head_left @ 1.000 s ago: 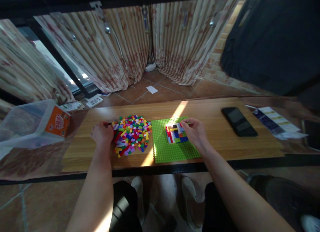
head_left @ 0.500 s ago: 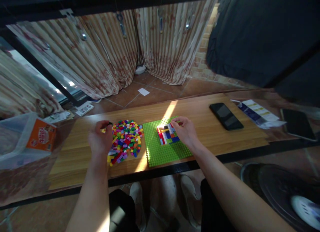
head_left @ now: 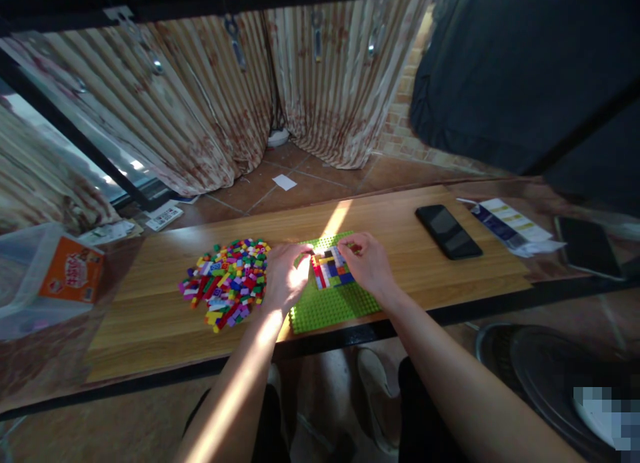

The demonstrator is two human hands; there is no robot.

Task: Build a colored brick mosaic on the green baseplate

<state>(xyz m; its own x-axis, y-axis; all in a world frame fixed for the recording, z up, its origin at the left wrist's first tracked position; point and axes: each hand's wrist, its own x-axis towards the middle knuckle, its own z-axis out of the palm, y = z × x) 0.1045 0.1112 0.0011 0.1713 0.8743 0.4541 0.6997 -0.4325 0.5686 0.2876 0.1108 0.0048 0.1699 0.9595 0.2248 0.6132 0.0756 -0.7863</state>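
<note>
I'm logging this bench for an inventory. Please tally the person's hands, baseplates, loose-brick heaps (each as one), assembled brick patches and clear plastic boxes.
Hands: 2 (left hand, right hand)
Green baseplate: 1
Loose-brick heap: 1
Assembled brick patch: 1
Clear plastic box: 1
Total: 6

Green studded baseplate (head_left: 330,310) – lying flat, multicoloured brick patch (head_left: 333,270) on it, loose brick heap (head_left: 233,280) – spread out to the left.
</note>
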